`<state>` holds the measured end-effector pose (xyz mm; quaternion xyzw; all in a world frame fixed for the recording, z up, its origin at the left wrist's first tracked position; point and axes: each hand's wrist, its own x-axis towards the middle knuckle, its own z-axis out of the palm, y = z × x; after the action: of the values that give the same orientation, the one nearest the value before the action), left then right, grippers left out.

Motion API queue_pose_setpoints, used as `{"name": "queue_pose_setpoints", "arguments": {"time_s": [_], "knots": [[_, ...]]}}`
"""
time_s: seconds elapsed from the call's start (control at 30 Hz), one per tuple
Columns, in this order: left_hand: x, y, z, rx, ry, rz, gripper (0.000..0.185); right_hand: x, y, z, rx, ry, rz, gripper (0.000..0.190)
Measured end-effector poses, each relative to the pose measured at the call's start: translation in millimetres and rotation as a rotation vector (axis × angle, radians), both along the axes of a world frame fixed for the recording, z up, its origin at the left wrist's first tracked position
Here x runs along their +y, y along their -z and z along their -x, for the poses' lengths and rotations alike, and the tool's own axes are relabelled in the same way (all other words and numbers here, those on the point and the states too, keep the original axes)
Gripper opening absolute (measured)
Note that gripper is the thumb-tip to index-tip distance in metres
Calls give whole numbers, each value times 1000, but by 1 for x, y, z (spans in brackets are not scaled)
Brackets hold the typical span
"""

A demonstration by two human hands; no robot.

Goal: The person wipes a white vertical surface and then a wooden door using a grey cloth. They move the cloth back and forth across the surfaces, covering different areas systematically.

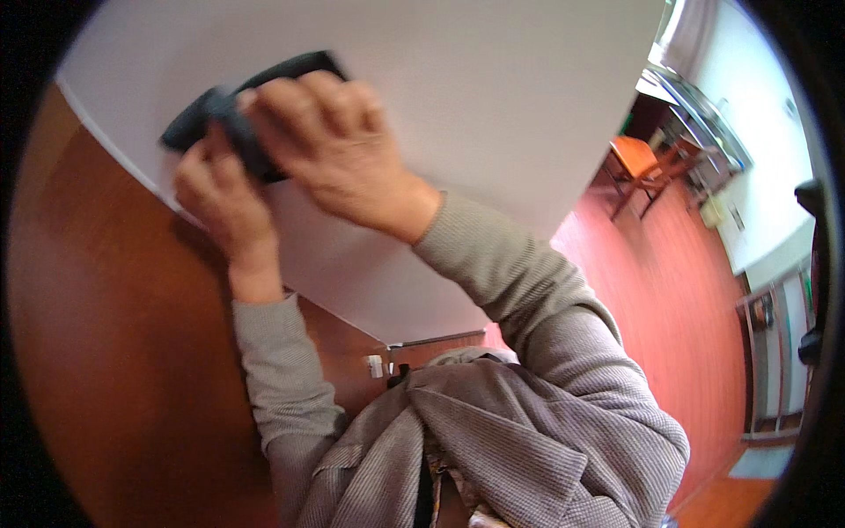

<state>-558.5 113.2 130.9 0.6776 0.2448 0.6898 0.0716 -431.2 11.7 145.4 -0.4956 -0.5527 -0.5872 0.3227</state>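
Note:
Both my hands are on a dark blue-grey item [188, 125] in front of a broad pale panel [475, 119]. Motion blur hides exactly what the item is; a raised band crosses its middle, and a black part extends up and to the right. My left hand [224, 195] pinches the lower side of the band with its fingertips. From above, my right hand [340, 142] curls over the item, its thumb and fingers close to the left fingertips. Whether the item touches the panel cannot be seen.
Reddish-brown wood [125, 297] borders the panel along a pale edge strip at left. An orange-seated chair [634, 157] stands by a cluttered table [693, 112] on the red floor [660, 290]. A metal-framed rack [779, 356] is at far right.

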Motion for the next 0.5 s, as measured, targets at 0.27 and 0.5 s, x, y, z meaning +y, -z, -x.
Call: {"name": "queue_pose_setpoints", "arguments": {"time_s": [0.27,0.5], "knots": [[-9,68,14,-265,128,395,65,11,41,14,-212,-67,130,39],[-23,217,25,92,-63,372,49,0,133,5,-382,-172,439,34]]}}
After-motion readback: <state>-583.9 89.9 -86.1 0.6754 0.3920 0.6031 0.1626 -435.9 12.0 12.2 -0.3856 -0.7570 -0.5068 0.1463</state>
